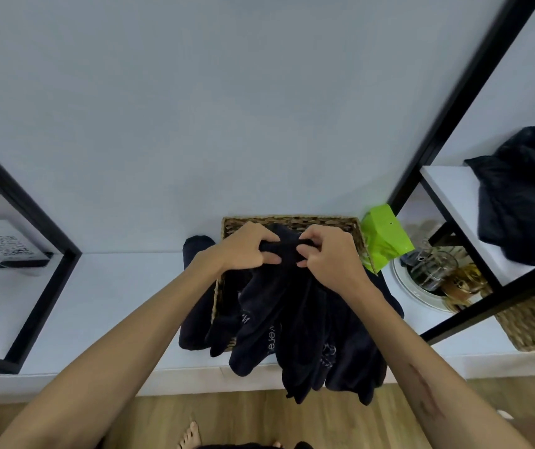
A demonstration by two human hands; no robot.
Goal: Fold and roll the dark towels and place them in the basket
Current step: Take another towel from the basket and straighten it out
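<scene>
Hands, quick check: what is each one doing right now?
Left hand: fingers curled, gripping the dark towel at its top edge.
Right hand: also pinching the same towel's top edge.

Looks like a home here, a living or storage corner; a white worktop (pixel 104 296) runs along a plain pale wall (pixel 227 108); black-framed shelving (pixel 453 92) beside it; a wicker basket (pixel 292 220); wood-look floor (pixel 259 419) and a bare foot (pixel 190 434) below.

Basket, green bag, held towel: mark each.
basket (pixel 292 219), head view, on its woven back rim.
green bag (pixel 384 234), head view, mid face.
towel (pixel 287 315), head view, on the hanging cloth below both hands.
</scene>
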